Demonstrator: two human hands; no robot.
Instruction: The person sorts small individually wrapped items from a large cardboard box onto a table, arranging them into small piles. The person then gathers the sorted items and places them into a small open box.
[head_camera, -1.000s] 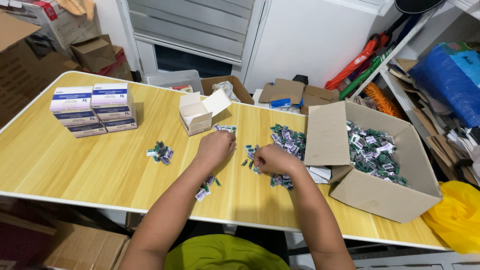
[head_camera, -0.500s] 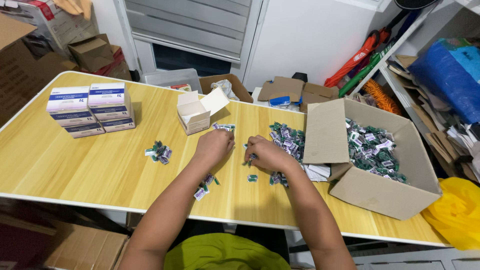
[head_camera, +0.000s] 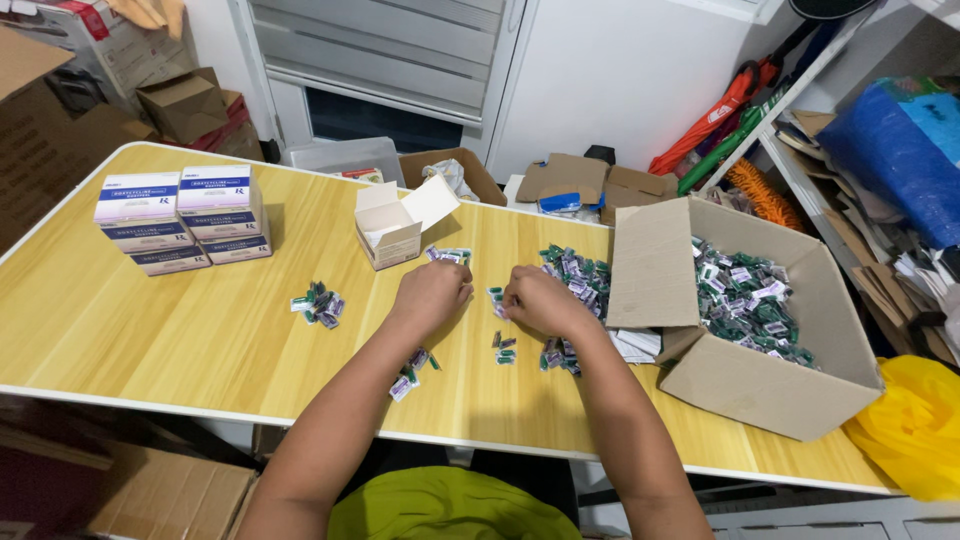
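Head view: both hands rest on the wooden bench (head_camera: 150, 330), close together near its middle. Left hand (head_camera: 432, 293) is curled in a loose fist, knuckles up; whether it holds anything cannot be told. Right hand (head_camera: 537, 301) is also curled, fingertips at a small green packet (head_camera: 495, 296) between the two hands; the grip itself is hidden. More packets (head_camera: 572, 272) lie heaped at 2 o'clock from the right hand, a few (head_camera: 504, 347) at its 6 o'clock, another cluster (head_camera: 319, 303) at 9 o'clock of the left hand. An open white carton (head_camera: 390, 232) stands at 11 o'clock, stacked white boxes (head_camera: 180, 218) far at 10 o'clock, a big cardboard box (head_camera: 760, 380) of packets at 3 o'clock.
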